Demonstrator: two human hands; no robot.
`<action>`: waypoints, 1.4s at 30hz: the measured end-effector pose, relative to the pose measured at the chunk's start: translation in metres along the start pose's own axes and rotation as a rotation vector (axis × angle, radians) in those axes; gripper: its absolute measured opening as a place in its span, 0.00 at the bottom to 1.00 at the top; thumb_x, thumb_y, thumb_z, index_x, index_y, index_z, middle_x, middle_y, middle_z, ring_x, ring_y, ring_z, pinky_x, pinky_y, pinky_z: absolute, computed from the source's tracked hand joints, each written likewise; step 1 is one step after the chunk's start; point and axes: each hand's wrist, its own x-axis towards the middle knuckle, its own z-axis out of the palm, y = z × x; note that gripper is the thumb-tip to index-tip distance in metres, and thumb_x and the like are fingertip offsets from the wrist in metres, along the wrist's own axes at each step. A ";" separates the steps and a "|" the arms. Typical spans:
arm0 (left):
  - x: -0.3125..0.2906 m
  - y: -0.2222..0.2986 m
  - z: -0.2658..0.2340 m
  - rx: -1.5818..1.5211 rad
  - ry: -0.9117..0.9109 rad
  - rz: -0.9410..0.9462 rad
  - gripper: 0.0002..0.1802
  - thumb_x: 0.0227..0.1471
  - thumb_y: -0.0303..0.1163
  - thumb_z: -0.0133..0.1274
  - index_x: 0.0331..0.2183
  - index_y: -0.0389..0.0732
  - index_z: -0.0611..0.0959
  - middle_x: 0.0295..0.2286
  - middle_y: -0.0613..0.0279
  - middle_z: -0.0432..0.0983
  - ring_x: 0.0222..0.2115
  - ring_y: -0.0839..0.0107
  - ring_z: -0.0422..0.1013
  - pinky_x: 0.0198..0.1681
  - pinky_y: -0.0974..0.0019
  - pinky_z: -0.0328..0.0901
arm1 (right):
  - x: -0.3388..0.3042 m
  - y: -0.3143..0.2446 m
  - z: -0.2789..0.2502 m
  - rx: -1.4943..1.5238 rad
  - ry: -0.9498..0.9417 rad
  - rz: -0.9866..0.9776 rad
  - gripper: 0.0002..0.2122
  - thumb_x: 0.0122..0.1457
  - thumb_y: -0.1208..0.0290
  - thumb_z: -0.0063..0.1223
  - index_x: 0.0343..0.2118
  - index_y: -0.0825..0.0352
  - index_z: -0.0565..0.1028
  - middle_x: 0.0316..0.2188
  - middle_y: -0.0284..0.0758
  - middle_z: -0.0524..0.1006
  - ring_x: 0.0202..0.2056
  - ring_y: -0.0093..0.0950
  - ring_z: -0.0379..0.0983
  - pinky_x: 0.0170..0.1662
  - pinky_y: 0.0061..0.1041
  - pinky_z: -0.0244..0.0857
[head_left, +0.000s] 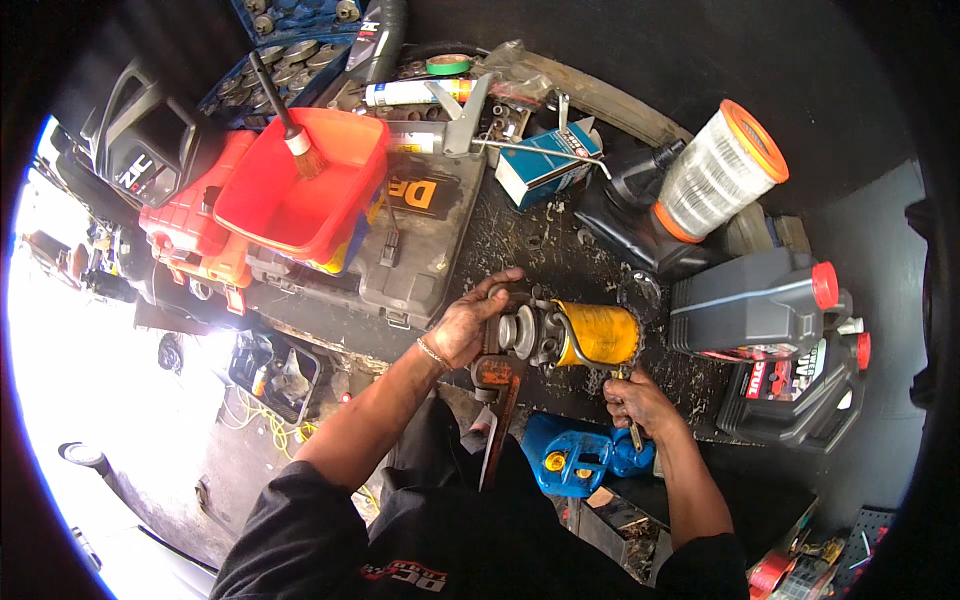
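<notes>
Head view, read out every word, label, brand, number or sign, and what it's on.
I won't quote wording or brands, only where it stands:
Grey case: a few large letters.
Black jug, far left: white letters, readable.
Dark jug, top: white letters, readable.
Lower jug, right: white letters on red, readable.
Black shirt: lettering, partly unclear.
Blue box, white tube: print too small to read.
Yellow cylinder: no readable print.

In the right hand (pixel 645 405), the fingers hide the middle of a slim metal tool (pixel 636 438); its tip, against the yellow cylinder (pixel 603 335), is too small to tell. How the left hand (pixel 462 328) meets the metal fittings (pixel 530 333) is partly hidden. Far up and left of that grip, the upper edge cuts off a blue case (pixel 305 22).
</notes>
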 end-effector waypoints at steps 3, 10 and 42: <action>0.002 0.009 -0.004 -0.040 -0.085 -0.065 0.28 0.67 0.35 0.44 0.65 0.49 0.61 0.53 0.54 0.72 0.53 0.60 0.71 0.57 0.53 0.69 | -0.005 -0.017 -0.002 0.060 -0.064 0.010 0.15 0.59 0.72 0.51 0.47 0.51 0.61 0.22 0.23 0.61 0.19 0.16 0.57 0.19 0.20 0.51; 0.016 0.011 -0.010 -0.148 -0.053 -0.085 0.23 0.69 0.41 0.39 0.62 0.50 0.64 0.45 0.58 0.76 0.46 0.65 0.75 0.50 0.56 0.73 | -0.011 -0.039 0.013 0.201 -0.014 0.002 0.16 0.61 0.76 0.47 0.48 0.46 0.63 0.22 0.24 0.61 0.19 0.15 0.56 0.19 0.17 0.49; 0.025 -0.002 -0.014 -0.170 0.286 -0.436 0.41 0.54 0.69 0.50 0.49 0.39 0.75 0.36 0.55 0.81 0.34 0.61 0.80 0.40 0.52 0.76 | 0.002 -0.055 0.033 0.018 0.194 0.139 0.06 0.64 0.66 0.53 0.39 0.55 0.67 0.22 0.25 0.65 0.19 0.15 0.58 0.18 0.17 0.51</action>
